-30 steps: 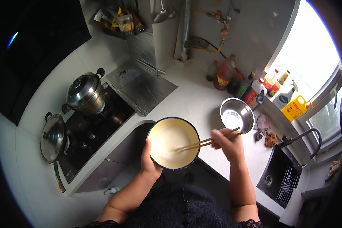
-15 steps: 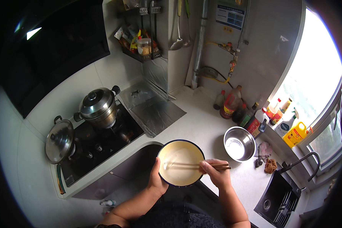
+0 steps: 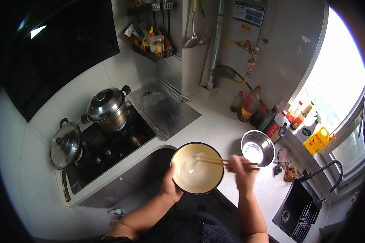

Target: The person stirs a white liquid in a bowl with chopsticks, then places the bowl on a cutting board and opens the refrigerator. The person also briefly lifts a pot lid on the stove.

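Observation:
My left hand (image 3: 170, 186) grips the left side of a cream bowl (image 3: 217, 175) with a dark blue rim, its thumb along the edge. A pale, milky liquid (image 3: 190, 172) lies in the bowl; what it is I cannot tell. Chopsticks (image 3: 215, 161) are pinched in my right hand (image 3: 243, 174), just right of the bowl, and their tips reach into the liquid. Motion blurs this hand and the sticks. Both hands hold these things in front of my body, by the counter's edge.
On the counter (image 3: 215, 125) to the right stand a steel bowl (image 3: 267, 142), several bottles (image 3: 250, 106), cloths (image 3: 290, 173) and a black sink (image 3: 286, 216). A lidded steel pot (image 3: 107, 109) and a lidded pan (image 3: 65, 146) sit on the black stove (image 3: 125, 152) at left.
The chopsticks have swung within the bowl, and my right hand has shifted right and slightly up. The bowl, still in my left hand, appears a little farther right and higher; the whole view has shifted slightly.

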Available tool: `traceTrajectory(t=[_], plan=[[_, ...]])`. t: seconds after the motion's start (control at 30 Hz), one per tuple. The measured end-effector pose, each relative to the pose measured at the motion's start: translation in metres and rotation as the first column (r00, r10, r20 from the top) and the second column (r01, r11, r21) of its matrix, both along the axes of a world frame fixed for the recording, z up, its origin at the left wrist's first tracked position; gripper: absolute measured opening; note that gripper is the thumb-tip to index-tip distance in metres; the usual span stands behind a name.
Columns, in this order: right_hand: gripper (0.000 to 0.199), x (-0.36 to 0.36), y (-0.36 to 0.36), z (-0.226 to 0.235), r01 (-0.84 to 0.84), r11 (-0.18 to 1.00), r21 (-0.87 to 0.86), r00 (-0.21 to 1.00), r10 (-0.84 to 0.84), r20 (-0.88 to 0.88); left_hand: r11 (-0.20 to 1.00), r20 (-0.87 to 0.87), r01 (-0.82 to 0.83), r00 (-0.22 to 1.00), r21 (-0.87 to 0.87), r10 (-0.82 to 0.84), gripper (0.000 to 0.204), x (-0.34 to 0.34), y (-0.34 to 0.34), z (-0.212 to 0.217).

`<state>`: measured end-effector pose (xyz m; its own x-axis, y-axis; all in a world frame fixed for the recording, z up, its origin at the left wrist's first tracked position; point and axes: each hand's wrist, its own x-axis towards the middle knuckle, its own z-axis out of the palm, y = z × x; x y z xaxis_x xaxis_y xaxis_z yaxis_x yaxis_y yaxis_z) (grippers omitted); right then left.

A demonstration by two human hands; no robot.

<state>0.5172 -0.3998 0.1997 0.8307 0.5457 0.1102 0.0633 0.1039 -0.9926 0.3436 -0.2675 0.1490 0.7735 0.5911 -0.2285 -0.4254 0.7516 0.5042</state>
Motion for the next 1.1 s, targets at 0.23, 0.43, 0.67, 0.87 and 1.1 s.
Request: traceTrajectory(t=[0.23,0.43,0.67,0.87,1.1], plan=[[0.02,0.01,-0.009,-0.007,0.065,0.996,-0.054,0.997,-0.062,0.048,0.996,-0.101,0.069,0.992,-0.048,-0.074,0.056,-0.007,0.006,-0.004],[0.02,0.016,-0.026,-0.003,-0.107,0.975,-0.194,0.992,0.093,-0.08,0.999,-0.048,0.025,0.998,-0.042,-0.027,0.061,-0.01,0.013,-0.015],[0.02,-0.003,-0.022,-0.004,-0.245,0.958,-0.145,0.959,0.218,-0.182,1.0,-0.124,0.014,0.992,-0.022,-0.017,0.064,-0.005,0.004,-0.012],[0.02,-0.021,-0.007,-0.006,-0.076,0.993,-0.088,0.997,0.077,0.009,1.0,-0.147,0.018,0.989,-0.015,-0.02,0.063,0.0,-0.008,-0.01],[0.022,-0.006,-0.016,-0.004,0.062,0.994,-0.094,0.996,-0.056,0.071,0.999,-0.058,0.04,0.997,-0.021,-0.041,0.066,-0.009,-0.004,-0.004]])
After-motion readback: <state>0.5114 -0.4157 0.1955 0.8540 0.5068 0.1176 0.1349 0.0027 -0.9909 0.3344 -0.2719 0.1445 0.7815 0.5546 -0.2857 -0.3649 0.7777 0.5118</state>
